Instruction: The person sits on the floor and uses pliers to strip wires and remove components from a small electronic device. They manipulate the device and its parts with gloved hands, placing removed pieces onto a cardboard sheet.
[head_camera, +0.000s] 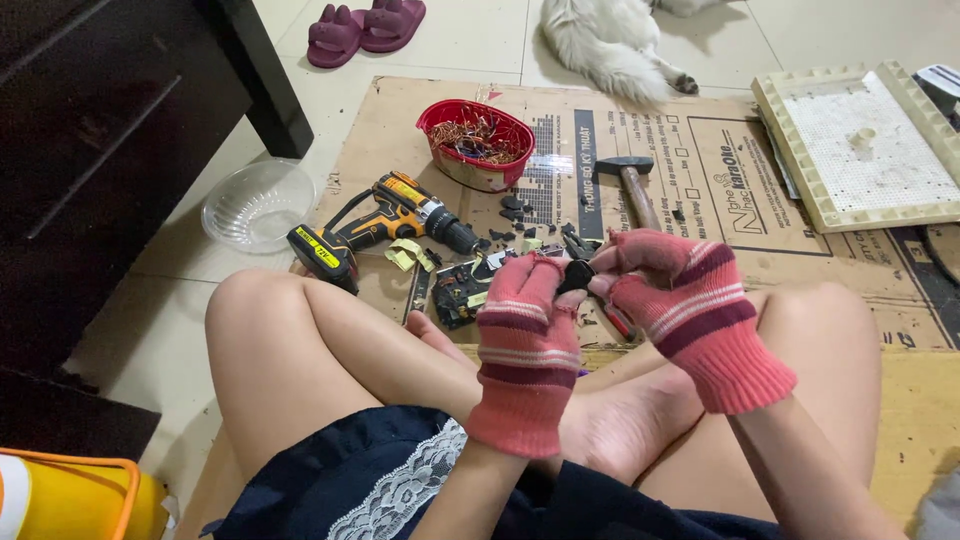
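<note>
Both of our hands, in pink striped fingerless gloves, meet above our crossed legs: our left hand and right hand each pinch one small black piece between closed fingertips, holding it up between them. Just beyond the hands, on the cardboard sheet spread over the floor, we see black fragments, a broken dark part and scraps of yellow tape. To the left lies a yellow and black cordless drill, with a clear plastic bowl beside it on the tiles. Farther off sit a red basket of copper wire, a hammer and a cream pegboard tray. Farthest away are purple slippers and a white furry animal
</note>
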